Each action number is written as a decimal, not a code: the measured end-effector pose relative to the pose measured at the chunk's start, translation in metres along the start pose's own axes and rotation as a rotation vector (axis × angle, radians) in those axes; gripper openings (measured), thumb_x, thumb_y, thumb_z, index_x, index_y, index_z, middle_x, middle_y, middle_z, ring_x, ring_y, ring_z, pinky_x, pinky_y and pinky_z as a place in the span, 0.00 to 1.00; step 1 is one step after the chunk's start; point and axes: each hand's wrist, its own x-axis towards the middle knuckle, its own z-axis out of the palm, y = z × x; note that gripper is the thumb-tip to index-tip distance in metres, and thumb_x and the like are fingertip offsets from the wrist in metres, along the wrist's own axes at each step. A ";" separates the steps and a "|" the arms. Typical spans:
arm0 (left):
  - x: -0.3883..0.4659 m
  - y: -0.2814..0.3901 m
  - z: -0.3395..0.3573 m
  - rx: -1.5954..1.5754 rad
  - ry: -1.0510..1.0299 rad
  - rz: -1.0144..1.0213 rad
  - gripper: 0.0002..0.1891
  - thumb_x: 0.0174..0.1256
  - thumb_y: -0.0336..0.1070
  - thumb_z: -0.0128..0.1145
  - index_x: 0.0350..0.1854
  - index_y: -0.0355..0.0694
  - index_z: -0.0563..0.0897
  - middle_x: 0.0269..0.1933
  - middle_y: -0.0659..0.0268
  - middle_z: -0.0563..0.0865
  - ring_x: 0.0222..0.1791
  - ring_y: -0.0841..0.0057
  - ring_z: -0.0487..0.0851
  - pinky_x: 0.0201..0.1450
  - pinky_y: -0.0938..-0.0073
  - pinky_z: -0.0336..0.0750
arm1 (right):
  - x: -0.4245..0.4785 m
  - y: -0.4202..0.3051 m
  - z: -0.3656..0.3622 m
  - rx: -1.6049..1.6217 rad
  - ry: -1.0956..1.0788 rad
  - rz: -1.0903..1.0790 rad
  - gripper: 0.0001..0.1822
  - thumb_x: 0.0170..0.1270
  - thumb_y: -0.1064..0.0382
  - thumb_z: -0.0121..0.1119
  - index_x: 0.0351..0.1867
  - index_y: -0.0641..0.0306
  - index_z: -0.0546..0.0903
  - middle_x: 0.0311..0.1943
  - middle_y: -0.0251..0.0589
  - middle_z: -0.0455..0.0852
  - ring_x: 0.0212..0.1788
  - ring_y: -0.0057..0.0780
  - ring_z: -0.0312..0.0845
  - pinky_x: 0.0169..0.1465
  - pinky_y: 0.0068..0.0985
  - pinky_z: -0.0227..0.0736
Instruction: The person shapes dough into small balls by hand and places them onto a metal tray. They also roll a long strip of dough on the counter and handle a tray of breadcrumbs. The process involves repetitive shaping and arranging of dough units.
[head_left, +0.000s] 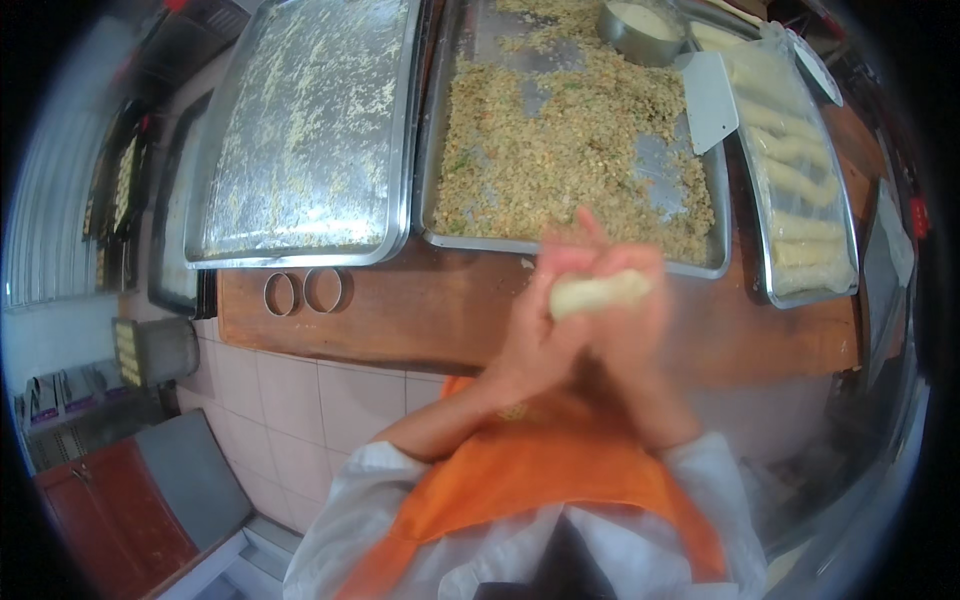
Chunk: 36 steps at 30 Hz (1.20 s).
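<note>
A pale piece of dough (596, 295) is held between my two hands, above the front edge of the wooden table (420, 315). My left hand (546, 315) cups it from the left. From the other side my right hand (637, 307) closes on it, blurred by motion. Just beyond my fingers lies a metal tray (480, 241) spread with a crumbly yellow-brown filling (562, 150) flecked with green and orange. Whether any filling is inside the dough cannot be seen.
At left a metal baking tray (315, 150) bears pale flakes. Two metal ring cutters (324, 291) stand before it. A white scraper (711, 105) and a metal bowl (641, 37) rest at the filling tray's right. Further right, plastic film covers dough rolls (802, 187) on a tray.
</note>
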 end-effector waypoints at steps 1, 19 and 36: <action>0.001 0.002 -0.007 -0.004 -0.061 -0.070 0.23 0.65 0.49 0.39 0.44 0.31 0.74 0.36 0.57 0.81 0.39 0.73 0.79 0.40 0.72 0.72 | 0.001 -0.001 0.001 -0.026 -0.007 -0.009 0.11 0.59 0.71 0.52 0.39 0.61 0.64 0.36 0.49 0.81 0.50 0.40 0.74 0.65 0.44 0.46; 0.005 0.002 -0.006 0.135 -0.087 0.086 0.23 0.62 0.52 0.41 0.45 0.34 0.74 0.32 0.51 0.81 0.35 0.60 0.81 0.37 0.67 0.73 | 0.000 0.019 -0.012 0.006 -0.101 -0.075 0.13 0.65 0.62 0.45 0.41 0.67 0.77 0.43 0.47 0.80 0.55 0.42 0.69 0.68 0.37 0.40; 0.007 -0.002 -0.004 0.055 -0.061 0.201 0.25 0.49 0.42 0.62 0.49 0.36 0.72 0.41 0.64 0.80 0.36 0.78 0.78 0.38 0.74 0.74 | 0.006 0.011 -0.017 0.286 -0.069 0.103 0.21 0.68 0.53 0.38 0.39 0.69 0.78 0.43 0.51 0.79 0.53 0.42 0.71 0.65 0.40 0.48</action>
